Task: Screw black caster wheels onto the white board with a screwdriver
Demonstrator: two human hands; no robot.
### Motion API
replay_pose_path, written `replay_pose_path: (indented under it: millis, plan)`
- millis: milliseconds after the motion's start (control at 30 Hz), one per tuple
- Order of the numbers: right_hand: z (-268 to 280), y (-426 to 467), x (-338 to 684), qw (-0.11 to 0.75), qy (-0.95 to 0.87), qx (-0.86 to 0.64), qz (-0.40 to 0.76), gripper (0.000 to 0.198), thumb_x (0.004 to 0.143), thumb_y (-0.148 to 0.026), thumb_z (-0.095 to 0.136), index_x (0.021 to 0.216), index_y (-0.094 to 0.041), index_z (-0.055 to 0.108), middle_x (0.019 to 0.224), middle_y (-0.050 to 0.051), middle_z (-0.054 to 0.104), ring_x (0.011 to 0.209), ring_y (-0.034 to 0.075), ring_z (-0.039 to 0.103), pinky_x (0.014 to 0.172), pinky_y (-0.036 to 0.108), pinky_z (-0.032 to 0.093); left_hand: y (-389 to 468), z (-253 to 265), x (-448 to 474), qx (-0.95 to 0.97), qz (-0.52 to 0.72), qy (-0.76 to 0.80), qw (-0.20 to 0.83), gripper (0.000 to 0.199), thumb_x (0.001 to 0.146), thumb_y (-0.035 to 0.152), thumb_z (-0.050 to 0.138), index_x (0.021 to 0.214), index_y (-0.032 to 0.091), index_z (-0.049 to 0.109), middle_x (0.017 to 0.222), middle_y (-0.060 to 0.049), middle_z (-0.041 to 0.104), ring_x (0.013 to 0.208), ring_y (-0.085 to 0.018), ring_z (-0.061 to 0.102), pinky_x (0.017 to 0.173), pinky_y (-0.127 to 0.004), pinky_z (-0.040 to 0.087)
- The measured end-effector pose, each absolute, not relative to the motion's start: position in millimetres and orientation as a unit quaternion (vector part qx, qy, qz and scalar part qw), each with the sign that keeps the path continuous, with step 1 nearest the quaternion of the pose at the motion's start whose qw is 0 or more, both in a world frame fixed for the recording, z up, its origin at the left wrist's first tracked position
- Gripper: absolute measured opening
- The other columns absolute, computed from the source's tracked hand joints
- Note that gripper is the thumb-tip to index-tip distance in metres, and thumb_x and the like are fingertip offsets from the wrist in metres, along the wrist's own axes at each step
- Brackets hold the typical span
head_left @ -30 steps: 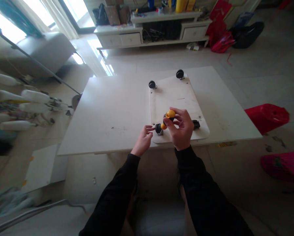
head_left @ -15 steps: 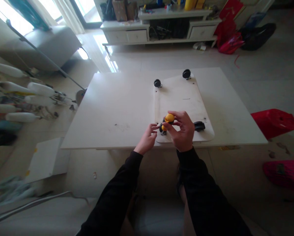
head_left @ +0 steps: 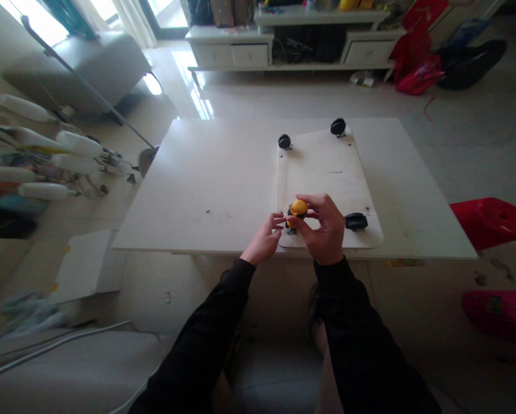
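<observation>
Currently grips a yellow-and-black tool [head_left: 299,207] between thumb and fingers of the right hand [head_left: 324,230] — over a partly hidden caster [head_left: 291,231] on the pale board [head_left: 318,178], just right of the left hand [head_left: 264,238]. Bends those left fingers loosely — cannot tell whether pinching the caster.

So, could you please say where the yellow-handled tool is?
In the head view, the yellow-handled tool is in the right hand, over the near left corner of the white board, beside the left hand.
</observation>
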State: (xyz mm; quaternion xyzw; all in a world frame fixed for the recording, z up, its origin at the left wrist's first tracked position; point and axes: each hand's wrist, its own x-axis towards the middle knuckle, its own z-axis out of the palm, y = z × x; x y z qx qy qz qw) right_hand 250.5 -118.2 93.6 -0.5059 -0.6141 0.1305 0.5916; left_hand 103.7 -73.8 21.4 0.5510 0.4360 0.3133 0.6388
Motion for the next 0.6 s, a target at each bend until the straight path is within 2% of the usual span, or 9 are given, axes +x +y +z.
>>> replay_pose_path:
  millis: [167,433,600]
  plan:
    - [91,-115,251,0.591,-0.629,-0.498,0.086,0.036,0.091,-0.032,0.082,0.125,-0.032,0.07,0.107,0.001,0.073,0.093,0.016,0.074,0.068,0.028,0.066,-73,25,104,0.551,0.318,0.431,0.64,0.032,0.083,0.004,0.056,0.11,0.02,0.063,0.125,-0.012,0.071,0.124,-0.026,0.067,0.107,-0.043,0.053]
    - [94,-115,250,0.55,-0.681,-0.481,0.043,0.037,0.093,-0.02,0.068,0.128,-0.031,0.065,0.118,0.006,0.072,0.103,0.02,0.074,0.073,0.034,0.067,-72,23,98,0.585,0.313,0.414,0.623,0.025,0.086,0.01,0.061,0.109,0.019,0.066,0.122,-0.011,0.075,0.117,-0.028,0.071,0.108,-0.046,0.054]
    - [96,-115,252,0.545,-0.688,-0.48,0.02,0.036,0.091,-0.024,0.076,0.124,-0.032,0.064,0.113,0.004,0.072,0.101,0.021,0.074,0.072,0.035,0.067,-71,34,93,0.6,0.307,0.441,0.593,0.039,0.077,0.005,0.06,0.112,0.02,0.071,0.125,-0.011,0.076,0.119,-0.03,0.07,0.093,-0.041,0.059]
